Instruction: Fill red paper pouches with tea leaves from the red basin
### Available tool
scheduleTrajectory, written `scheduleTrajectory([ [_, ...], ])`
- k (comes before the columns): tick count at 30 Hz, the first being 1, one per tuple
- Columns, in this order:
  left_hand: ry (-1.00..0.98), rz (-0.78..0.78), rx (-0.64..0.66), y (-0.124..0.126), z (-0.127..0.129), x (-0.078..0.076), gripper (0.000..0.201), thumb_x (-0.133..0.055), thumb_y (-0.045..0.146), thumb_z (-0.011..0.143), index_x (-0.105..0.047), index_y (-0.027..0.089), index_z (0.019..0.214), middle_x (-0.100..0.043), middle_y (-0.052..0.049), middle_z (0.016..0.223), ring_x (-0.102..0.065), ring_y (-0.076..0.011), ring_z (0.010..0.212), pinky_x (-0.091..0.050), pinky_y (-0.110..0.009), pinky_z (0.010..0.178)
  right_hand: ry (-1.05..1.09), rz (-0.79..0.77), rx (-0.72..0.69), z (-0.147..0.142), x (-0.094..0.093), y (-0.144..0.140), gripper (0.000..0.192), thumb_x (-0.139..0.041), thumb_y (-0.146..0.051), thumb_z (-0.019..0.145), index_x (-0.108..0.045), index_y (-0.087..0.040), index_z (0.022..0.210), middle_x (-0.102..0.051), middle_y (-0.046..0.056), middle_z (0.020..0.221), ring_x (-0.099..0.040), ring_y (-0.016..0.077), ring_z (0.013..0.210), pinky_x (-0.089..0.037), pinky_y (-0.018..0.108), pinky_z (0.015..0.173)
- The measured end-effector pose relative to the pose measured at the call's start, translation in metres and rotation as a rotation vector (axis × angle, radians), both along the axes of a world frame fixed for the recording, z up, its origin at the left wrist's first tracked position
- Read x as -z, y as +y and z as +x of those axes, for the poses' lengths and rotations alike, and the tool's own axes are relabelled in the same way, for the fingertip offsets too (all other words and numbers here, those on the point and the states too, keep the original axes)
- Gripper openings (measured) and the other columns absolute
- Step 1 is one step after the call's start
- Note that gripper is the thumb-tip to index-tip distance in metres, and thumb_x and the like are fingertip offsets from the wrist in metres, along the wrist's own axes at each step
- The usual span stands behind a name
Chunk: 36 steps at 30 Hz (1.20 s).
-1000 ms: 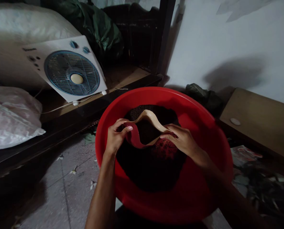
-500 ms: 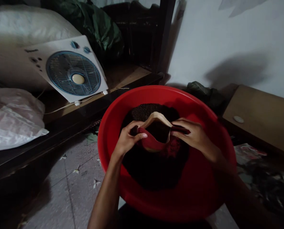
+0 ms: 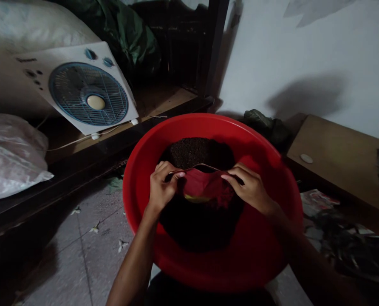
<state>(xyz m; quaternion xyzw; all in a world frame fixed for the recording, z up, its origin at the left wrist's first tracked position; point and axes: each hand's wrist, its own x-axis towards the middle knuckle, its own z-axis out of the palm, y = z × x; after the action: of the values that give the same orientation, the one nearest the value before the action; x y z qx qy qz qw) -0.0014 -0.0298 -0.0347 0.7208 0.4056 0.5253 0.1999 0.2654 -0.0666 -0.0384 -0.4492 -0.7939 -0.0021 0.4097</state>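
Observation:
A red paper bag (image 3: 202, 183) with a pale inner side hangs between my two hands, over dark loose material like soil or tea leaves (image 3: 192, 153). My left hand (image 3: 164, 182) pinches the left end of its top edge, thumb toward me. At the right end, my right hand (image 3: 245, 185) pinches the same edge between thumb and fingers. The bag's mouth is nearly flat, with only a narrow gap in the middle. Its lower part is in shadow, and what is inside cannot be seen. All this is above a large red basin (image 3: 266, 255).
A box fan (image 3: 90, 91) stands on a low ledge at the left, beside a filled plastic bag (image 3: 15, 157). To the right is a brown board or low table (image 3: 336, 157) with a small white disc (image 3: 306, 158). Petals lie on the tiled floor (image 3: 97, 250).
The bag's mouth, wide open before, has been drawn nearly flat. My hands have moved slightly apart, and the bag's front now faces me more. The whole view has shifted a little.

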Motion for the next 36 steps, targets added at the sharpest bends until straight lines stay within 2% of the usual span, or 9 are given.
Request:
scheduleTrajectory([
  [2, 0.03, 0.012, 0.043, 0.0, 0.001, -0.001, 0.02, -0.068, 0.038, 0.089, -0.073, 0.022, 0.078, -0.069, -0.003, 0.074, -0.059, -0.0173, 0.074, -0.045, -0.032, 0.072, -0.066, -0.043, -0.021, -0.005, -0.009, -0.002, 0.013, -0.064, -0.035, 0.095, -0.068, -0.023, 0.097, -0.069, 0.004, 0.085, -0.065, 0.0202, 0.079, -0.052, 0.035, 0.076],
  [7, 0.04, -0.025, 0.185, -0.003, 0.006, -0.004, 0.019, -0.076, 0.038, 0.082, -0.075, 0.025, 0.096, -0.075, -0.003, 0.087, -0.064, -0.0182, 0.084, -0.05, -0.033, 0.078, -0.264, -0.202, -0.065, -0.016, -0.041, 0.002, 0.066, -0.078, -0.051, 0.08, -0.055, -0.026, 0.137, -0.07, 0.009, 0.125, -0.066, 0.0293, 0.111, -0.05, 0.046, 0.097],
  [10, -0.002, -0.046, 0.185, -0.004, 0.007, -0.005, 0.011, -0.076, 0.035, 0.083, -0.076, 0.024, 0.086, -0.074, -0.002, 0.08, -0.064, -0.0174, 0.077, -0.05, -0.032, 0.073, -0.311, -0.25, -0.13, -0.021, -0.047, 0.01, 0.042, -0.075, -0.039, 0.086, -0.065, -0.024, 0.124, -0.073, 0.006, 0.119, -0.069, 0.0255, 0.108, -0.051, 0.041, 0.094],
  [14, -0.041, -0.037, 0.121, -0.006, 0.006, -0.002, 0.016, -0.072, 0.035, 0.086, -0.076, 0.024, 0.075, -0.073, -0.001, 0.071, -0.062, -0.0166, 0.069, -0.048, -0.034, 0.071, -0.33, -0.207, -0.142, -0.025, -0.04, 0.014, 0.007, -0.066, -0.026, 0.094, -0.072, -0.022, 0.094, -0.074, 0.002, 0.089, -0.07, 0.0169, 0.079, -0.051, 0.029, 0.073],
  [20, -0.001, 0.03, 0.001, -0.004, 0.003, 0.002, 0.02, -0.069, 0.035, 0.089, -0.073, 0.024, 0.073, -0.072, -0.001, 0.069, -0.06, -0.0161, 0.068, -0.043, -0.034, 0.072, -0.339, -0.009, -0.069, -0.024, -0.026, 0.007, 0.024, -0.051, -0.026, 0.101, -0.069, -0.021, 0.086, -0.07, 0.005, 0.083, -0.064, 0.0172, 0.072, -0.05, 0.031, 0.073],
  [23, 0.018, 0.022, 0.045, -0.002, 0.003, 0.0, 0.017, -0.068, 0.033, 0.089, -0.073, 0.024, 0.076, -0.073, -0.001, 0.074, -0.061, -0.0164, 0.071, -0.044, -0.033, 0.073, -0.278, -0.04, -0.046, -0.028, -0.03, 0.005, 0.016, -0.059, -0.032, 0.098, -0.07, -0.021, 0.099, -0.073, 0.005, 0.092, -0.067, 0.0201, 0.083, -0.052, 0.035, 0.079],
  [27, 0.037, 0.065, 0.175, -0.005, 0.007, -0.001, 0.012, -0.068, 0.03, 0.09, -0.074, 0.024, 0.082, -0.074, -0.001, 0.077, -0.063, -0.0156, 0.073, -0.045, -0.033, 0.074, -0.294, -0.122, -0.089, -0.042, -0.042, 0.007, 0.041, -0.075, -0.045, 0.085, -0.067, -0.021, 0.117, -0.073, 0.008, 0.113, -0.067, 0.0265, 0.103, -0.052, 0.042, 0.093],
  [30, 0.05, 0.11, 0.185, -0.008, 0.009, 0.0, 0.013, -0.065, 0.027, 0.092, -0.074, 0.023, 0.084, -0.073, 0.0, 0.075, -0.063, -0.0147, 0.071, -0.043, -0.032, 0.073, -0.374, -0.159, -0.164, -0.047, -0.045, 0.01, 0.014, -0.069, -0.033, 0.092, -0.071, -0.021, 0.097, -0.075, 0.005, 0.097, -0.068, 0.0213, 0.092, -0.055, 0.036, 0.086],
  [36, 0.06, 0.13, 0.129, -0.008, 0.009, 0.003, 0.015, -0.063, 0.024, 0.092, -0.074, 0.023, 0.082, -0.071, 0.001, 0.072, -0.061, -0.0146, 0.07, -0.041, -0.033, 0.071, -0.395, -0.149, -0.195, -0.042, -0.035, 0.011, 0.008, -0.064, -0.017, 0.094, -0.069, -0.019, 0.087, -0.069, 0.002, 0.088, -0.064, 0.0161, 0.082, -0.051, 0.028, 0.073],
])
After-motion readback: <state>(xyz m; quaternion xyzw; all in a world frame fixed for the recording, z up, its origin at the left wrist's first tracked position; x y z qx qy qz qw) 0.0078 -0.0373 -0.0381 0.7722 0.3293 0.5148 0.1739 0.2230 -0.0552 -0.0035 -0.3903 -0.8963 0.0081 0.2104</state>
